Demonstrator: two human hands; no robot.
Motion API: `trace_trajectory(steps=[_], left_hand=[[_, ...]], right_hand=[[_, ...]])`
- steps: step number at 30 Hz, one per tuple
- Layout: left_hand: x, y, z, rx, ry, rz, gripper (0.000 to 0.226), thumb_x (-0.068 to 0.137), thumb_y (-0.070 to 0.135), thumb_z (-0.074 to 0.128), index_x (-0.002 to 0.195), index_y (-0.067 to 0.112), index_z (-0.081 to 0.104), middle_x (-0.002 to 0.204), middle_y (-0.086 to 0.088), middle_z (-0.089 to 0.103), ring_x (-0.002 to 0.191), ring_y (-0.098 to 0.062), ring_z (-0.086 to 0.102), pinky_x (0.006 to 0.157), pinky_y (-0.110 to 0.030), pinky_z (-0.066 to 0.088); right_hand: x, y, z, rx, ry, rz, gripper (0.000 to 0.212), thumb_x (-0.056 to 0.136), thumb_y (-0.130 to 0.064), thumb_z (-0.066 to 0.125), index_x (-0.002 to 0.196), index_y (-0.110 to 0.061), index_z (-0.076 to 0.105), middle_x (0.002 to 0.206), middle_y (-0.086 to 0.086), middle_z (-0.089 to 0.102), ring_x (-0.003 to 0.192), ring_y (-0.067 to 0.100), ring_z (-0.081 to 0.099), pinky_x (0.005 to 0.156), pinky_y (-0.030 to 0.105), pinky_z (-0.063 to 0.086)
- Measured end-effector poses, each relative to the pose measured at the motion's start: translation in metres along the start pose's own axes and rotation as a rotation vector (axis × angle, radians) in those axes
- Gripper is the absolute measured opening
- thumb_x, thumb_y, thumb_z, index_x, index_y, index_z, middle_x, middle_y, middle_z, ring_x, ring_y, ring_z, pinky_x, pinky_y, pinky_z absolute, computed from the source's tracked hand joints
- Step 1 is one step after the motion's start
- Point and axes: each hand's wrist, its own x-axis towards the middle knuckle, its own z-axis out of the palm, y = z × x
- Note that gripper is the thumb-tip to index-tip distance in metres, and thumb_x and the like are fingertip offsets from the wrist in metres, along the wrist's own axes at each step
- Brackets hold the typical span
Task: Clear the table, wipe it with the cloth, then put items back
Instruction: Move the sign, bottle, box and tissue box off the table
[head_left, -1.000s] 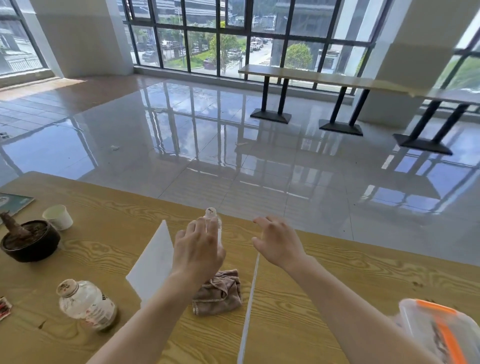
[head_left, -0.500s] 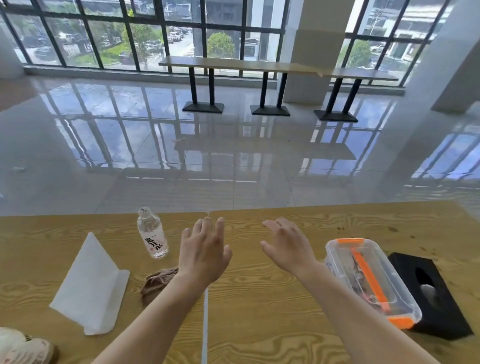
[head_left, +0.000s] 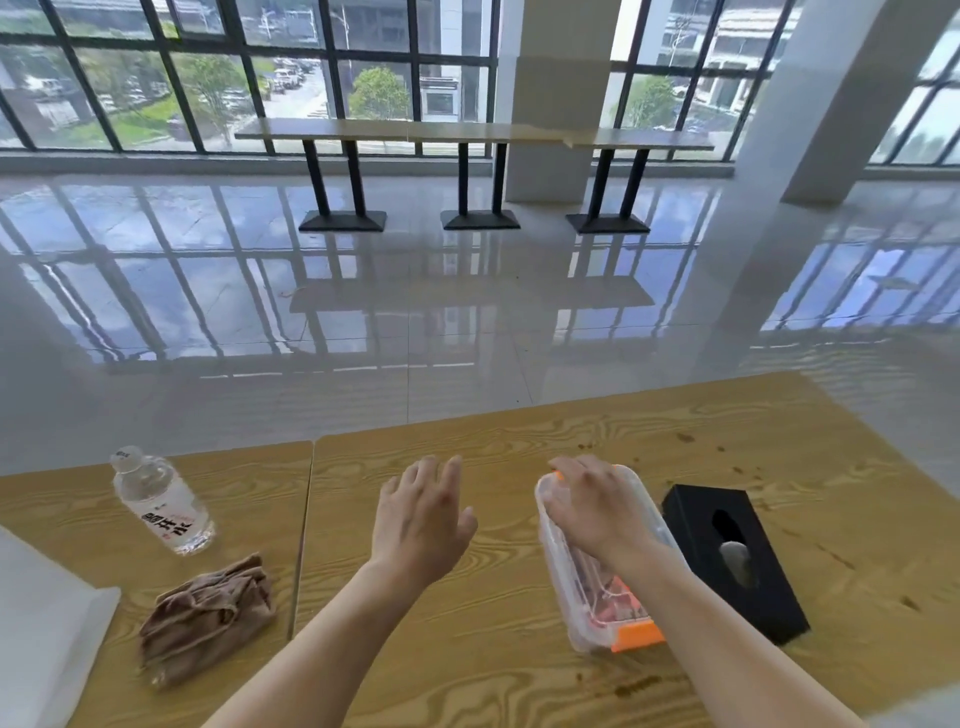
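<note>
Right hand (head_left: 597, 512) lies palm-down over the far end of a clear plastic container (head_left: 608, 603) at lower centre-right of the frame. Its fingers are loosely spread and only slightly bent, reaching to the far rim. It does not curl round the box, and I cannot tell whether the palm actually presses on the lid or sits just above it. The container has an orange clip (head_left: 636, 635) at its near end, and reddish contents show through the wall.

The left hand (head_left: 421, 519) is at lower centre, palm down above the bare wood, fingers straight and close together, thumb out to the side. It holds nothing and is apart from the container.

The brown cloth (head_left: 208, 621) lies crumpled on the wooden table (head_left: 493, 675) at lower left, well apart from both hands. Just behind the cloth stands a clear water bottle (head_left: 161, 501), leaning in this wide view. A white folded sheet (head_left: 47, 639) sits at the left edge of the frame. A black tissue box (head_left: 737, 561) lies just right of the container, close beside it. Small dark spots mark the tabletop at the right.
</note>
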Motion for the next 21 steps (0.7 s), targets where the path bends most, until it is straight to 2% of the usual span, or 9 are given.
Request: trace_trajectory(steps=[4,7,11,15,18,21], left_hand=[[0.01,0.037,0.021,-0.009,-0.029,-0.009,0.062,0.091,0.046,0.05,0.146,0.021,0.035,0.134,-0.002,0.051,0.124,-0.023,0.049,0.099,-0.041,0.041],[0.013,0.061,0.038,-0.021,-0.08,-0.021,0.059,0.091,0.046,0.049,0.144,0.022,0.036,0.133,-0.001,0.05,0.122,-0.023,0.051,0.097,-0.04,0.042],[0.016,0.088,0.062,-0.079,-0.164,-0.057,0.049,0.091,0.041,0.048,0.136,0.023,0.042,0.126,0.0,0.053,0.112,-0.022,0.054,0.088,-0.038,0.044],[0.017,0.104,0.085,-0.161,-0.254,-0.111,0.051,0.093,0.046,0.047,0.138,0.023,0.041,0.124,-0.001,0.053,0.111,-0.023,0.056,0.087,-0.039,0.049],[0.018,0.113,0.097,-0.239,-0.289,-0.171,0.056,0.094,0.046,0.048,0.143,0.021,0.036,0.129,-0.003,0.053,0.116,-0.024,0.055,0.09,-0.038,0.049],[0.018,0.12,0.101,-0.319,-0.271,-0.208,0.053,0.095,0.044,0.05,0.14,0.021,0.037,0.119,-0.003,0.057,0.108,-0.023,0.058,0.081,-0.034,0.046]], right_hand=[[-0.002,0.049,-0.006,0.003,-0.016,0.013,0.042,0.089,-0.03,0.059,0.13,-0.021,0.058,0.121,0.004,0.061,0.115,0.025,0.055,0.091,0.032,0.045],[-0.006,0.08,-0.006,0.028,0.008,0.048,0.034,0.092,-0.032,0.058,0.124,-0.022,0.06,0.116,-0.001,0.062,0.111,0.023,0.057,0.085,0.031,0.046],[-0.01,0.114,0.001,0.021,-0.019,0.085,0.049,0.092,-0.03,0.058,0.139,-0.031,0.045,0.114,0.003,0.06,0.11,0.024,0.056,0.083,0.032,0.048],[-0.009,0.14,0.012,0.007,-0.072,0.174,0.037,0.091,-0.036,0.055,0.124,-0.02,0.057,0.115,0.004,0.059,0.103,0.021,0.054,0.085,0.032,0.049],[-0.009,0.15,0.019,0.019,-0.098,0.202,0.038,0.092,-0.042,0.055,0.12,-0.016,0.057,0.113,0.004,0.057,0.1,0.021,0.054,0.086,0.033,0.048],[-0.006,0.155,0.023,0.067,-0.128,0.233,0.038,0.094,-0.044,0.056,0.118,-0.014,0.058,0.112,0.004,0.057,0.097,0.021,0.057,0.081,0.033,0.047]])
